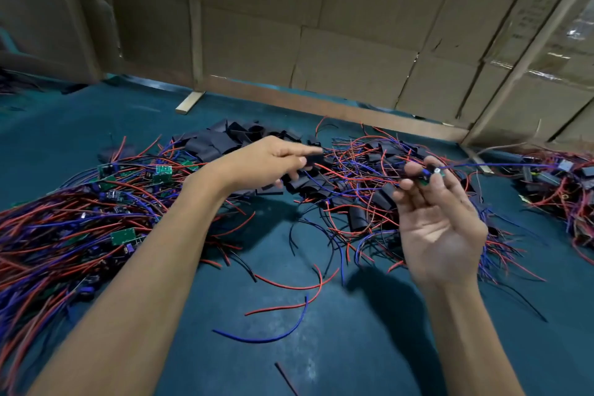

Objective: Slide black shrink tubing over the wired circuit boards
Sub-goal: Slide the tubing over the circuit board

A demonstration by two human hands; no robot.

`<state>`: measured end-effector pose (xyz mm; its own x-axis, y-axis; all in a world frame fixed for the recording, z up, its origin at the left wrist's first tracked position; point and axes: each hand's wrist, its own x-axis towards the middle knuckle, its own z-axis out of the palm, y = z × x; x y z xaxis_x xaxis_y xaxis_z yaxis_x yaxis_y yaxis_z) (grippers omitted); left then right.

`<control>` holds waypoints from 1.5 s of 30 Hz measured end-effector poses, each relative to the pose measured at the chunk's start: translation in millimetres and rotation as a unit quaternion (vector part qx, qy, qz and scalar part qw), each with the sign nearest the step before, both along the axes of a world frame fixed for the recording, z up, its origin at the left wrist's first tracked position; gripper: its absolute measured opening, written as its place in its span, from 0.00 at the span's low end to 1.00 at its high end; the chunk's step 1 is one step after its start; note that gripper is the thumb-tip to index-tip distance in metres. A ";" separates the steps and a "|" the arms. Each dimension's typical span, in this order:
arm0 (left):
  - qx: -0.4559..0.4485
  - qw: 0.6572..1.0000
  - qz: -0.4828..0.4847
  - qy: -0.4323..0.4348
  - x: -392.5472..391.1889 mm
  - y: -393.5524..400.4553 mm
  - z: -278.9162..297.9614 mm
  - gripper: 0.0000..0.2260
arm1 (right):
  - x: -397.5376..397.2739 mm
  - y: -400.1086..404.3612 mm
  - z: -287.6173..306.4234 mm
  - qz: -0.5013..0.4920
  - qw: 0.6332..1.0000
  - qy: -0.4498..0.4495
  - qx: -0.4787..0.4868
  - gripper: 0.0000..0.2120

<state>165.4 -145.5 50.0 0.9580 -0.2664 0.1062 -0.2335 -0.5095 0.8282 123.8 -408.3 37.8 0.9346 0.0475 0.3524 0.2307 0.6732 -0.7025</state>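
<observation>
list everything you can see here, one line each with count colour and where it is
bare circuit boards: several, green, among the wire heap at left
wire heap: one big pile, red, blue and black, left side
shrink tubing pieces: many, black, piled at centre back
tangled wires: many, red, blue and black, centre, mixed with tubing
loose wires: a few, red and blue, near foreground
second heap: one, wires and dark parts, far right
work surface: one, teal
cardboard wall: brown, behind
wooden strips: a few, against the cardboard
left hand: pinches a black tubing piece
right hand: holds a wired board
</observation>
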 end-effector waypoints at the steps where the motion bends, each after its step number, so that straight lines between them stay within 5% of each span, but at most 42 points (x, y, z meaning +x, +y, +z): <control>1: 0.008 1.000 -0.004 0.012 1.3 -0.5 -2.4 0.17 | -0.3 -0.2 0.9 -0.004 1.000 0.010 0.009 0.10; 4: 0.018 0.999 -0.018 0.041 2.2 -0.2 -7.6 0.15 | 0.2 -0.8 1.8 -0.022 0.999 0.043 0.025 0.09; 12: -0.170 0.971 -0.105 0.129 1.9 -1.4 -15.1 0.14 | 2.5 -4.6 1.3 -0.047 0.996 0.069 0.028 0.08; 22: -0.257 0.932 -0.176 0.183 -0.4 -10.9 -16.4 0.24 | 2.5 -2.7 0.5 -0.047 0.995 0.080 0.024 0.07; 26: -0.208 0.951 -0.152 0.171 0.3 -11.0 -16.9 0.19 | 3.8 -5.6 2.2 -0.063 0.993 0.088 0.042 0.07; 31: -0.031 0.994 -0.093 0.051 5.1 -8.0 -15.2 0.15 | 6.4 -8.7 1.7 -0.100 0.992 0.066 0.042 0.06; 45: -0.048 0.996 -0.069 0.026 3.8 -7.2 -10.5 0.14 | 5.8 -7.8 -3.7 -0.063 0.998 -0.010 -0.010 0.09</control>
<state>169.2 -152.6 39.5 0.9178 -0.3869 0.0890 -0.2520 -0.3943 0.8838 129.7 -416.1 34.1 0.9267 -0.0626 0.3705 0.3263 0.6232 -0.7107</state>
